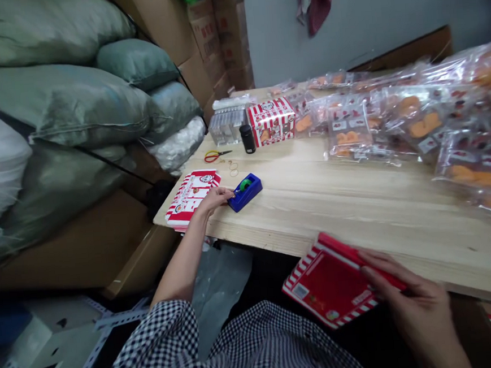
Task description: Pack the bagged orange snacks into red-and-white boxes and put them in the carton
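Note:
My left hand reaches over the table's near corner, its fingertips pinched at the end of a blue tape dispenser that holds a green-cored roll. Just left of that hand lies a flat red-and-white striped printed card or box blank. Below the table edge, my right hand grips a flat red box with striped borders, its plain red side facing up. My checked sleeves and lap fill the bottom of the view.
The pale wooden table holds red-handled scissors, rubber bands, a black canister, a striped box, a clear tray stack and several bagged orange goods. Large sacks and cardboard cartons stand behind.

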Tool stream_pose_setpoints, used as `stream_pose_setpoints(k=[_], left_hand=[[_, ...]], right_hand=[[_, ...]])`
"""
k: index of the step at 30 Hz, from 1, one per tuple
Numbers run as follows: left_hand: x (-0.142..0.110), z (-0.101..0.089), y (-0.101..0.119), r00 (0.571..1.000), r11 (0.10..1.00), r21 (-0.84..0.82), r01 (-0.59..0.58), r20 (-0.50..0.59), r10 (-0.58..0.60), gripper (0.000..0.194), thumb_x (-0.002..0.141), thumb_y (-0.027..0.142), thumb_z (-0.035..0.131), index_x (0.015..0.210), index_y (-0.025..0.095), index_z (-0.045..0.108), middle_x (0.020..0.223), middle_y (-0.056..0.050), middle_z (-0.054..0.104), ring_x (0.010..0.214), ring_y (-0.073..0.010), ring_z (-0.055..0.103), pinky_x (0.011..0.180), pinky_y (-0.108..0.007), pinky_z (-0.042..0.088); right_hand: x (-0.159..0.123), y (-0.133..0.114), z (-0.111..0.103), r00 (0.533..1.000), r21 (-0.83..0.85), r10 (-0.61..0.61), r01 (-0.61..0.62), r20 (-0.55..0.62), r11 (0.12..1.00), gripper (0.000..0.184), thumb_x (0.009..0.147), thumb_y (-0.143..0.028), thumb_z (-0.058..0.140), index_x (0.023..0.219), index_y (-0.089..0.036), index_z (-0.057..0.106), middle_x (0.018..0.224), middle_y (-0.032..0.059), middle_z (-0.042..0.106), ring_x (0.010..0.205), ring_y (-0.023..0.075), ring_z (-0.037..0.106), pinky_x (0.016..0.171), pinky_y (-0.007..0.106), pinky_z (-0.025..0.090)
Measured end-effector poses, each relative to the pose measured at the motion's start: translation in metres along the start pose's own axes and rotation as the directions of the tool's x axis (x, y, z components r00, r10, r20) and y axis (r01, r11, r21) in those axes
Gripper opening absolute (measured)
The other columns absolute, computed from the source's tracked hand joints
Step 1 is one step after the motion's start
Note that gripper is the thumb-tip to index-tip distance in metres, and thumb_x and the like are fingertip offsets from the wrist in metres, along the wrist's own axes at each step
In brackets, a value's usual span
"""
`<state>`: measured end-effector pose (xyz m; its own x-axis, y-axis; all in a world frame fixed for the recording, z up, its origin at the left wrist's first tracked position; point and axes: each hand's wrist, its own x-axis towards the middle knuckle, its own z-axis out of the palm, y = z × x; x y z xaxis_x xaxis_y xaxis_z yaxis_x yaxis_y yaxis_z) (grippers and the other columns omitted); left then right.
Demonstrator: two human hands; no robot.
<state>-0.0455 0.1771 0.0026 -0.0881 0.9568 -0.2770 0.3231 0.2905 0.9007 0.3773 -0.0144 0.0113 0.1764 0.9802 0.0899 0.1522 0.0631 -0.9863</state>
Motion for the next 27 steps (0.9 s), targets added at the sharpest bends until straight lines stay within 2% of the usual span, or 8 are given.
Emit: stream_pose_setpoints(k=[3, 5, 10, 14, 17, 22, 24, 27], left_hand=[[-0.004, -0.001, 0.001, 0.999, 0.995, -0.095, -0.031, -0.022, 0.029, 0.037, 0.057, 0.047, 0.081, 0.071, 0.013, 0.072, 0.116, -0.015, 0.071, 0.084, -0.0214, 0.066, 0.072, -0.034, 0.051], [-0.009, -0.002, -0.004, 0.997, 0.986, -0.155, -0.062, -0.060, 0.053, 0.037, 0.057, 0.048, 0.079, 0.070, 0.013, 0.072, 0.119, -0.016, 0.070, 0.090, -0.0239, 0.067, 0.077, -0.037, 0.052], [-0.022, 0.005, -0.034, 0.978, 0.961, -0.229, -0.152, -0.175, 0.113, 0.040, 0.060, 0.051, 0.075, 0.065, 0.012, 0.068, 0.120, -0.018, 0.069, 0.102, -0.0257, 0.066, 0.092, -0.039, 0.050], [-0.028, 0.014, -0.055, 0.948, 0.967, -0.167, -0.192, -0.286, 0.139, 0.037, 0.067, 0.049, 0.073, 0.069, 0.013, 0.066, 0.118, -0.016, 0.070, 0.107, -0.0239, 0.063, 0.096, -0.036, 0.047], [-0.038, 0.019, -0.056, 0.912, 0.976, -0.090, -0.197, -0.382, 0.148, 0.029, 0.072, 0.042, 0.072, 0.069, 0.014, 0.065, 0.110, -0.015, 0.072, 0.103, -0.0238, 0.063, 0.096, -0.037, 0.047], [-0.077, 0.051, -0.021, 0.855, 0.966, -0.040, -0.257, -0.476, 0.207, 0.021, 0.084, 0.037, 0.064, 0.084, 0.016, 0.067, 0.093, -0.006, 0.070, 0.091, -0.0198, 0.065, 0.087, -0.032, 0.051], [-0.102, 0.077, 0.007, 0.868, 0.945, -0.088, -0.314, -0.429, 0.249, 0.023, 0.087, 0.039, 0.063, 0.091, 0.017, 0.068, 0.083, -0.002, 0.068, 0.076, -0.0158, 0.066, 0.077, -0.028, 0.053], [-0.140, 0.122, 0.055, 0.918, 0.866, -0.326, -0.379, -0.252, 0.307, 0.024, 0.085, 0.039, 0.069, 0.093, 0.017, 0.072, 0.076, -0.001, 0.068, 0.066, -0.0138, 0.066, 0.068, -0.026, 0.054]], right_hand=[[0.012, -0.029, 0.003, 0.971, 0.015, -0.129, 0.135, -0.201, 0.991, 0.024, 0.079, -0.028, 0.078, 0.103, -0.027, 0.078, 0.112, 0.0037, 0.075, 0.106, 0.0241, 0.069, 0.102, 0.042, 0.052], [0.023, -0.042, 0.012, 0.949, 0.000, -0.213, 0.220, -0.234, 0.976, 0.021, 0.080, -0.026, 0.077, 0.101, -0.026, 0.079, 0.110, 0.0040, 0.075, 0.104, 0.0244, 0.069, 0.102, 0.045, 0.051], [0.047, -0.041, 0.041, 0.919, -0.034, -0.332, 0.332, -0.211, 0.943, 0.019, 0.083, -0.024, 0.074, 0.102, -0.024, 0.078, 0.107, 0.0062, 0.076, 0.097, 0.0246, 0.070, 0.095, 0.046, 0.053], [0.053, -0.032, 0.055, 0.915, -0.067, -0.383, 0.377, -0.125, 0.924, 0.020, 0.087, -0.023, 0.069, 0.105, -0.026, 0.077, 0.114, 0.0075, 0.073, 0.103, 0.0261, 0.069, 0.096, 0.047, 0.052], [0.052, -0.032, 0.059, 0.911, -0.126, -0.408, 0.398, -0.065, 0.909, 0.023, 0.091, -0.023, 0.064, 0.111, -0.028, 0.075, 0.119, 0.0078, 0.071, 0.108, 0.0270, 0.067, 0.099, 0.049, 0.050], [0.044, -0.039, 0.068, 0.896, -0.210, -0.441, 0.440, 0.045, 0.873, 0.027, 0.095, -0.020, 0.058, 0.116, -0.031, 0.071, 0.129, 0.0080, 0.064, 0.114, 0.0264, 0.063, 0.093, 0.047, 0.055], [0.041, -0.041, 0.073, 0.882, -0.214, -0.471, 0.465, 0.026, 0.859, 0.027, 0.094, -0.017, 0.059, 0.114, -0.031, 0.071, 0.130, 0.0079, 0.060, 0.116, 0.0258, 0.061, 0.094, 0.047, 0.054], [0.035, -0.043, 0.080, 0.867, -0.212, -0.499, 0.487, -0.002, 0.847, 0.027, 0.094, -0.015, 0.058, 0.111, -0.030, 0.072, 0.118, 0.0078, 0.062, 0.109, 0.0245, 0.062, 0.092, 0.045, 0.054]])
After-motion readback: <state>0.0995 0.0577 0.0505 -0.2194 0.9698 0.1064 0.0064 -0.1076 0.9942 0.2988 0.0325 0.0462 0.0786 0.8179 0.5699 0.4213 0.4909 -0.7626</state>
